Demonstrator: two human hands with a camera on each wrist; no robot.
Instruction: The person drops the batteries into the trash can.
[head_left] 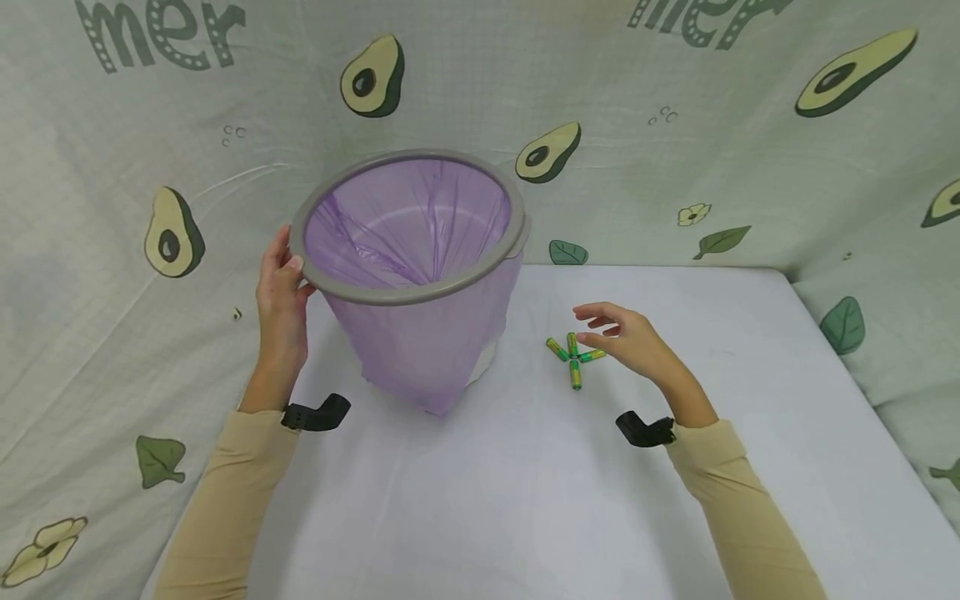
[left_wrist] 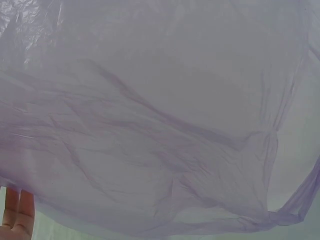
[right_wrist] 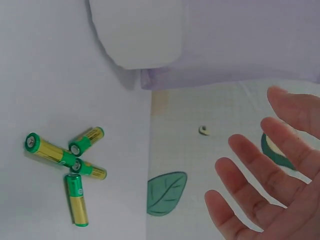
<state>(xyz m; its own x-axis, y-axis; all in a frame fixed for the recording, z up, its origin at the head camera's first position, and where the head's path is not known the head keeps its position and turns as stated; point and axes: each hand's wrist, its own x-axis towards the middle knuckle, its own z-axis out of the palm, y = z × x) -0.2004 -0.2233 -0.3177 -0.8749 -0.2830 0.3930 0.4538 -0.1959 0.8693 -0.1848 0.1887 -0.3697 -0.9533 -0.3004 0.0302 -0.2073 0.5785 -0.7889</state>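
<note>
A purple-lined bin [head_left: 405, 296] fills upper centre; the left grip [head_left: 283, 312] touches its edge, whether pinching I cannot tell. The right grip [head_left: 628, 340], right of centre, is spread, empty. Near its fingertips lie 4 batteries [head_left: 575, 375]; a careless brush could roll them apart.

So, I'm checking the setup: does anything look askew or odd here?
Mainly the purple bag: outside the bin, it hangs unevenly, with one corner sagging low in front while pale bin wall shows on the right. Four batteries lie loosely clustered on the table, but nothing looks damaged.
</note>
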